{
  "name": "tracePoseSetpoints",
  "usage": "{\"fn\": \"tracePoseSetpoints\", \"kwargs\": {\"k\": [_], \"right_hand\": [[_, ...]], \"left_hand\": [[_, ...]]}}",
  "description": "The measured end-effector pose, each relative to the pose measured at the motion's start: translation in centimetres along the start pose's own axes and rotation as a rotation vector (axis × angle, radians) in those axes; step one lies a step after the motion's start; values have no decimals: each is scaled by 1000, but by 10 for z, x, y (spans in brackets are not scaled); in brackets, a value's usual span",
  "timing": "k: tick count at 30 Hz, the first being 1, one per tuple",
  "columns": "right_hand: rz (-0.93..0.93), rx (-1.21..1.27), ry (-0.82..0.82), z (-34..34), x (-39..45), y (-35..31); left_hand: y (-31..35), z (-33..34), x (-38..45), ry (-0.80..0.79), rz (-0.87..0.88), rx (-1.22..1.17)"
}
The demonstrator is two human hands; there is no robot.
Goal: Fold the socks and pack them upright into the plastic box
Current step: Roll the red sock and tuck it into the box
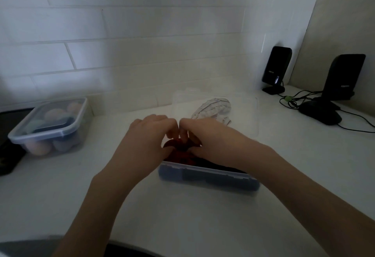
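A clear plastic box [209, 177] stands on the white counter in front of me, with dark socks packed inside along its near wall. Both hands are over its far left part. My left hand [146, 141] and my right hand [209, 139] meet fingertip to fingertip and pinch a dark red sock [178, 147], which bunches up between them inside the box. A white patterned sock [213, 108] lies loose behind the box, on what looks like the clear lid [243, 114].
A second lidded plastic box [50, 127] with rounded pastel things stands at the left by the tiled wall. Two black speakers [276, 70] [343, 78], a black mouse [320, 112] and cables occupy the right back corner. A dark object [10, 155] lies at the left edge.
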State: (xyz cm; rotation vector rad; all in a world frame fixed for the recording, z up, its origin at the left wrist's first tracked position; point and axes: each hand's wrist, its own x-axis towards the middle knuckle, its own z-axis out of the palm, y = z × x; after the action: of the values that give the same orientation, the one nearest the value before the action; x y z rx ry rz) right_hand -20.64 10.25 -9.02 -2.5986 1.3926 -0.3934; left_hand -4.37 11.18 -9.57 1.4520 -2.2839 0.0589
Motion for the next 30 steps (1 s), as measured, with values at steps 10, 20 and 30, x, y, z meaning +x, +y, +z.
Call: {"fn": "tracePoseSetpoints", "kwargs": {"k": [10,20,30], "right_hand": [[98,-59,-117,-7,-1,1],[155,-224,-49,2,1,-5],[151,-240,-15,3,0,-5]], "left_hand": [[6,-17,8,-388,1,60],[16,-6,27,-398,-34,220],[10,-6,29,-458,12,192]]}}
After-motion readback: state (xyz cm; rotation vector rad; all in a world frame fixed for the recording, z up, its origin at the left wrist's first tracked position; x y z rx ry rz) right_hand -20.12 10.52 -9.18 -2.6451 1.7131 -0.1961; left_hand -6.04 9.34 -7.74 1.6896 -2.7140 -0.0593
